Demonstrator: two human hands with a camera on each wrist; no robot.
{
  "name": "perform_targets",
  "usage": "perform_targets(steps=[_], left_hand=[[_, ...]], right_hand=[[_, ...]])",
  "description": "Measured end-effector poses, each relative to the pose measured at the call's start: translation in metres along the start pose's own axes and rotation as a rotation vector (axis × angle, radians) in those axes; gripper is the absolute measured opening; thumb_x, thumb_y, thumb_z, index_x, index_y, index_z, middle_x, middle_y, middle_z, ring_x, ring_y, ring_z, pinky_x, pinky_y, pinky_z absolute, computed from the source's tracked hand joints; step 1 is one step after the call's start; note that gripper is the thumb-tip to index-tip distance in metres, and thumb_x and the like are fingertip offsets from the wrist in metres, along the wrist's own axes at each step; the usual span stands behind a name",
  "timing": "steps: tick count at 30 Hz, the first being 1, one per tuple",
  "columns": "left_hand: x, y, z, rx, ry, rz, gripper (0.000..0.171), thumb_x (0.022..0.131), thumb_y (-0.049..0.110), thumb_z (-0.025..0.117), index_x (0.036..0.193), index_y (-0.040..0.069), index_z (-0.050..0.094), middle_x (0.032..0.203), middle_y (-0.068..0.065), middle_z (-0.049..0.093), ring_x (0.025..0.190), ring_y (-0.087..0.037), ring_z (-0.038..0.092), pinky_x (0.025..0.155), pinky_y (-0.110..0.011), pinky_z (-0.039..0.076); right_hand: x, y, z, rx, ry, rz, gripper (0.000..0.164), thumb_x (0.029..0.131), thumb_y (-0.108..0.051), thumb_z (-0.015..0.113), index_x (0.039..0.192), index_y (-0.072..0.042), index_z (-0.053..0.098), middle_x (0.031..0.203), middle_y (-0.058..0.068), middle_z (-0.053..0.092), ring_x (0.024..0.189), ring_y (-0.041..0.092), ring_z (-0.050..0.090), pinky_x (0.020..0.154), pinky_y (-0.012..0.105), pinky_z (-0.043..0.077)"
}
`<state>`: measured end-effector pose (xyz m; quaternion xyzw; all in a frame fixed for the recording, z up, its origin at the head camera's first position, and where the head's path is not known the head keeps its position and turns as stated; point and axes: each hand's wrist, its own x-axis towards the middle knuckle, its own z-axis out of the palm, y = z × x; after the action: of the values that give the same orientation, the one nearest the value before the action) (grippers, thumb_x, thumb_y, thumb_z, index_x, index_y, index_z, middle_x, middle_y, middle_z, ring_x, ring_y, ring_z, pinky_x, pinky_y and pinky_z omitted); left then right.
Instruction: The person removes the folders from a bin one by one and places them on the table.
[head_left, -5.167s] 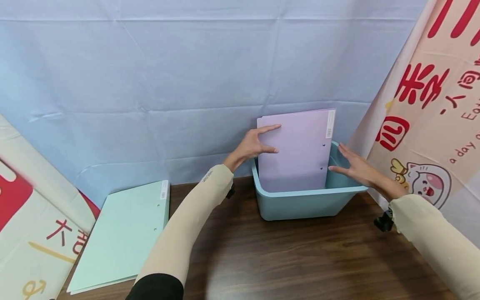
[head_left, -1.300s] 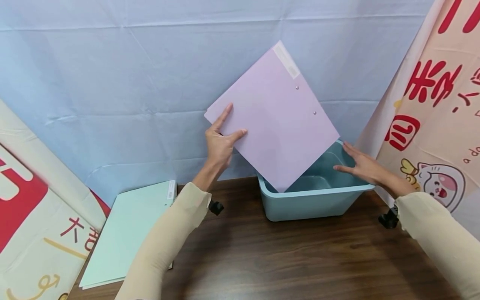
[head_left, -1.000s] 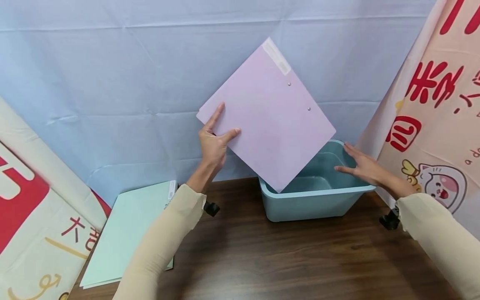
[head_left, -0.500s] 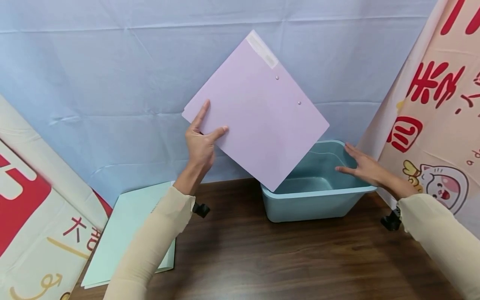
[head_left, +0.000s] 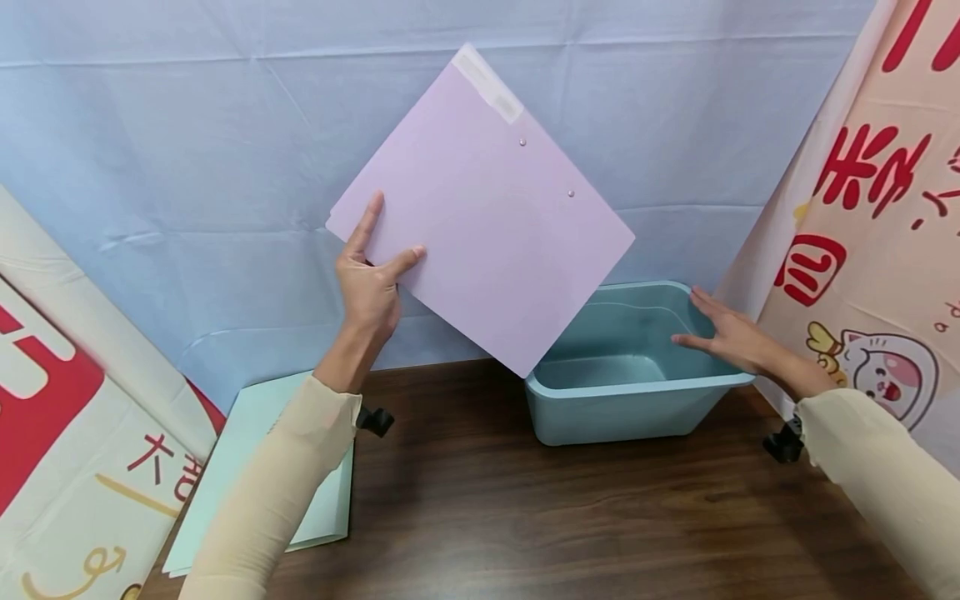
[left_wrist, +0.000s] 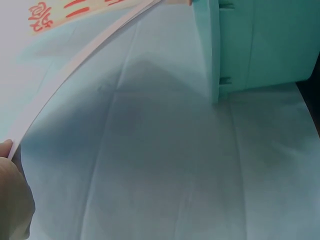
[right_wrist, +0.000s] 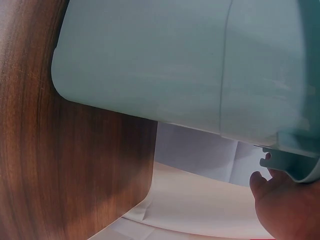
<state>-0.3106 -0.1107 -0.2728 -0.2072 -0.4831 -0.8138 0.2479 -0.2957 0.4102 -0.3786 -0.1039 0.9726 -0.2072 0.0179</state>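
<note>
My left hand grips a pale purple file folder by its lower left edge, thumb and index finger lying on the near face. The folder is tilted, and its lowest corner overlaps the left rim of a blue-green plastic bin. A white label strip and two rivets run along the folder's upper right edge. In the left wrist view the folder shows edge-on. My right hand holds the bin's right rim, thumb on the inner side; in the right wrist view its fingertips curl beneath the rim.
Light green folders lie at the left of the dark wooden table, partly behind my left sleeve. A pale blue cloth hangs close behind the bin. Printed banners hang on both sides.
My left hand has lifted the purple folder from upright in the bin, tilted it and moved it leftward past the left rim. The right hand has come to hold the bin's right rim.
</note>
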Motion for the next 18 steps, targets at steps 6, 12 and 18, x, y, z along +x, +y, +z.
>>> perform_targets(steps=[6, 12, 18], left_hand=[[-0.001, 0.009, -0.012, 0.007, 0.007, -0.004, 0.092, 0.074, -0.035, 0.072, 0.152, 0.011, 0.059, 0.158, -0.001, 0.055, 0.137, -0.023, 0.056, 0.101, -0.031, 0.057], [-0.002, 0.018, -0.025, 0.028, -0.003, -0.011, 0.091, 0.075, -0.035, 0.071, 0.152, 0.011, 0.058, 0.159, -0.002, 0.053, 0.138, -0.024, 0.054, 0.1, -0.03, 0.057], [-0.002, 0.028, -0.039, 0.048, -0.009, -0.031, 0.091, 0.076, -0.036, 0.07, 0.153, 0.011, 0.058, 0.161, -0.003, 0.051, 0.142, -0.025, 0.051, 0.102, -0.031, 0.057]], right_hand=[[-0.001, 0.001, 0.001, -0.001, -0.001, -0.005, 0.108, 0.101, -0.05, 0.067, 0.168, 0.0, -0.001, 0.173, 0.03, -0.002, 0.152, 0.063, 0.015, 0.11, 0.085, 0.02], [0.0, 0.001, 0.002, 0.002, 0.0, -0.007, 0.108, 0.101, -0.051, 0.067, 0.168, 0.0, 0.0, 0.173, 0.031, 0.0, 0.152, 0.064, 0.016, 0.11, 0.085, 0.02], [0.0, 0.002, 0.001, 0.001, -0.002, -0.011, 0.107, 0.102, -0.05, 0.067, 0.169, -0.001, -0.001, 0.174, 0.029, -0.001, 0.152, 0.062, 0.016, 0.111, 0.085, 0.02]])
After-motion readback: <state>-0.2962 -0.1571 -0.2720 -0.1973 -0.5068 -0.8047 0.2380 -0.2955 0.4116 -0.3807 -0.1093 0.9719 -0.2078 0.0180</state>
